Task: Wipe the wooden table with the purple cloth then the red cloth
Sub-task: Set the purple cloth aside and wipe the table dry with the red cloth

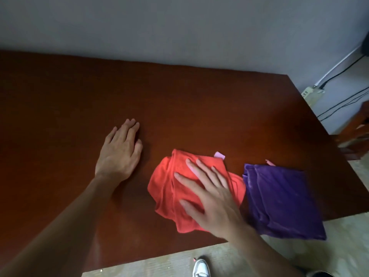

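— So, where do the two cloths lie?

— Both sit in the lower right of the frame. The red cloth (175, 194) is crumpled on the wooden table (179, 108), near its front edge. The purple cloth (283, 200) lies just right of it, touching or slightly overlapping the red one; I cannot tell which lies on top at the seam. Its lower right corner hangs past the table's edge over the pale floor (343, 232).

— And the hands?

— The right hand (211, 198) lies flat on the red cloth, fingers spread and straight, gripping nothing. It covers the cloth's right half, so the folds beneath it are hidden. The left hand (119, 150) rests palm down on bare wood at centre left, fingers together and stretched out, also holding nothing. Its thumb is tucked out of sight.

— Anything hard to make out?

— A small pink tag (219, 155) peeks out at the red cloth's top edge; any print on it is unreadable. Another pink sliver shows at the purple cloth's top edge. The table's left side is cut off by the frame. At the bottom, a white shoe (201, 267) is partly cropped. In the upper right, a power strip (311, 93) and some cables (339, 72) sit against the grey wall (179, 27), and a wooden piece of furniture at the right edge is too cropped to identify.
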